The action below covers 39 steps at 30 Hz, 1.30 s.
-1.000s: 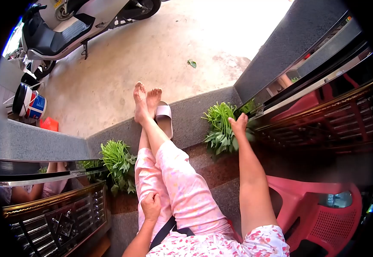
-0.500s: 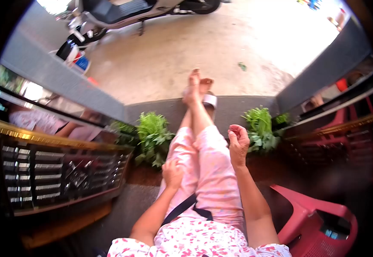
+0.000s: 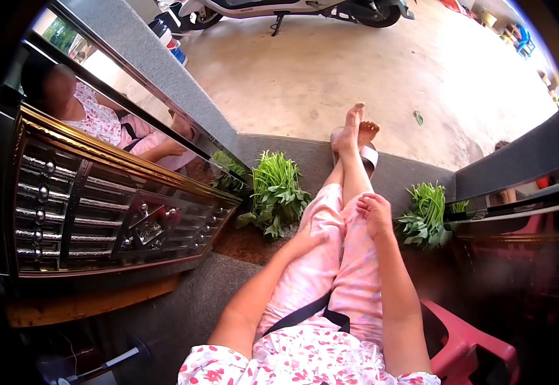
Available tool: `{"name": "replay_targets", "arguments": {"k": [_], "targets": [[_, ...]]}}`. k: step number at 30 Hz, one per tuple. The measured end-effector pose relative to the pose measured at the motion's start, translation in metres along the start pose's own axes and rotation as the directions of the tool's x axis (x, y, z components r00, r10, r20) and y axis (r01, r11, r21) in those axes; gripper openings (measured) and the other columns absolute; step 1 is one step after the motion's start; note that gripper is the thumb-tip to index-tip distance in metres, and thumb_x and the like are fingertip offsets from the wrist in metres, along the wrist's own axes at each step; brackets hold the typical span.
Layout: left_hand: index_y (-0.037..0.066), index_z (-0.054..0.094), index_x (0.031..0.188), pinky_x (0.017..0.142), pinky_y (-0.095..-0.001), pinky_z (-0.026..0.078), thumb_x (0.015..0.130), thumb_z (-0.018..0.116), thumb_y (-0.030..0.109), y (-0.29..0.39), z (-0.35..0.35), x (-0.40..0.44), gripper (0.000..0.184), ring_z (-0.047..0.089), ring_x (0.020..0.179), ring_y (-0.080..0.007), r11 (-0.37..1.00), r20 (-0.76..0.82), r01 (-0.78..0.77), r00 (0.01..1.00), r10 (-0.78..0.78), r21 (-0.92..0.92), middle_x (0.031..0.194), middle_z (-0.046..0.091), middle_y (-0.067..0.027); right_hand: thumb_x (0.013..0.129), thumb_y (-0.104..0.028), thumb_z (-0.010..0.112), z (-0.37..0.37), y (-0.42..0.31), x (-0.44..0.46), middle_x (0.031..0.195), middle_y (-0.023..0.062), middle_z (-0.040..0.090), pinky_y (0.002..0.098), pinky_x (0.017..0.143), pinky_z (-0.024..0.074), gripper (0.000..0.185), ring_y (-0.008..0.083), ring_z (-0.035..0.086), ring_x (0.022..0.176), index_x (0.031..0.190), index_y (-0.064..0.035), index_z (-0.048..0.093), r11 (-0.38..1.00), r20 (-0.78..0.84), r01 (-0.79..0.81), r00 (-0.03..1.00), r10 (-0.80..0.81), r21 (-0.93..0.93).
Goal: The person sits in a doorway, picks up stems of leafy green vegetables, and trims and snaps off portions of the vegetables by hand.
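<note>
My left hand (image 3: 306,242) rests on the thigh of my pink trousers (image 3: 318,276), fingers apart and nothing in them. Over the other knee is my right hand (image 3: 376,213), its fingers loosely curled; no object shows in it. A leafy green bunch (image 3: 275,196) stands on the step to the left of my legs, near my left hand. Another green bunch (image 3: 426,217) is to the right of my right hand. Neither hand touches the greens.
Ornate metal door panels (image 3: 122,218) flank both sides. A pink plastic chair (image 3: 469,340) stands at the lower right. Beyond the step (image 3: 292,144) are a scooter (image 3: 273,9), a bucket (image 3: 170,43) and a loose leaf (image 3: 418,118). Slippers lie under my crossed feet.
The view has swung left. My right hand has come back from the right bunch to above my knee. My left hand, closed earlier, now lies opened on my thigh.
</note>
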State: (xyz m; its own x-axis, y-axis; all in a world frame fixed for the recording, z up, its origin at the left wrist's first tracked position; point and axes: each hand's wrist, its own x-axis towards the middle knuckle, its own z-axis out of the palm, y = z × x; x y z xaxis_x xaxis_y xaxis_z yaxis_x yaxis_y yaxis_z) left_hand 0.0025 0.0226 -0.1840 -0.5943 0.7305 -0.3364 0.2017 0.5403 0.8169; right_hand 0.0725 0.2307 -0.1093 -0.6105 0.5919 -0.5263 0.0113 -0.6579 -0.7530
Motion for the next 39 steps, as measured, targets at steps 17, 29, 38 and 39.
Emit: {"name": "replay_targets", "arguments": {"k": [17, 29, 38, 39], "targets": [[-0.001, 0.048, 0.097, 0.08, -0.0394, 0.037, 0.067, 0.061, 0.042, -0.047, -0.036, 0.175, 0.055, 0.04, 0.1, -0.0268, 0.594, -0.615, 0.669, 0.712, -0.338, 0.448, 0.103, 0.045, -0.0126, 0.078, -0.002, 0.045, -0.001, -0.031, 0.011, 0.077, 0.0084, 0.055, 0.0235, 0.057, 0.0456, 0.01, 0.0127, 0.054, 0.064, 0.086, 0.0009, 0.05, 0.996, -0.09, -0.086, 0.992, 0.089, 0.04], [0.004, 0.051, 0.094, 0.079, -0.0401, 0.036, 0.068, 0.059, 0.028, -0.109, -0.02, 0.213, 0.036, 0.046, 0.094, -0.0257, 0.401, -0.633, 0.703, 0.707, -0.315, 0.587, 0.098, 0.049, -0.0105, 0.077, 0.0, 0.044, 0.002, -0.039, 0.013, 0.076, 0.008, 0.055, 0.0237, 0.058, 0.0441, 0.009, 0.0122, 0.052, 0.063, 0.084, 0.0022, 0.05, 0.994, -0.116, -0.102, 0.988, 0.106, 0.043], [-0.001, 0.051, 0.088, 0.062, -0.0277, 0.044, 0.062, 0.05, 0.004, -0.106, -0.089, 0.157, 0.027, 0.056, 0.067, -0.0212, 0.922, -0.557, 0.31, 0.734, -0.388, -0.233, 0.078, 0.058, -0.0114, 0.078, -0.002, 0.045, -0.004, -0.035, 0.013, 0.075, 0.008, 0.055, 0.023, 0.057, 0.0445, 0.009, 0.0118, 0.053, 0.062, 0.084, 0.0016, 0.05, 0.986, -0.088, -0.111, 0.989, 0.122, 0.121], [-0.001, 0.051, 0.089, 0.061, -0.027, 0.044, 0.062, 0.048, 0.002, -0.102, -0.096, 0.146, 0.028, 0.055, 0.065, -0.0188, 0.883, -0.499, 0.164, 0.773, -0.392, -0.44, 0.077, 0.057, -0.0093, 0.078, -0.002, 0.045, -0.007, -0.033, 0.014, 0.075, 0.0078, 0.055, 0.0229, 0.056, 0.0451, 0.009, 0.0119, 0.053, 0.061, 0.084, 0.0012, 0.05, 0.984, -0.082, -0.11, 0.989, 0.122, 0.138]]}}
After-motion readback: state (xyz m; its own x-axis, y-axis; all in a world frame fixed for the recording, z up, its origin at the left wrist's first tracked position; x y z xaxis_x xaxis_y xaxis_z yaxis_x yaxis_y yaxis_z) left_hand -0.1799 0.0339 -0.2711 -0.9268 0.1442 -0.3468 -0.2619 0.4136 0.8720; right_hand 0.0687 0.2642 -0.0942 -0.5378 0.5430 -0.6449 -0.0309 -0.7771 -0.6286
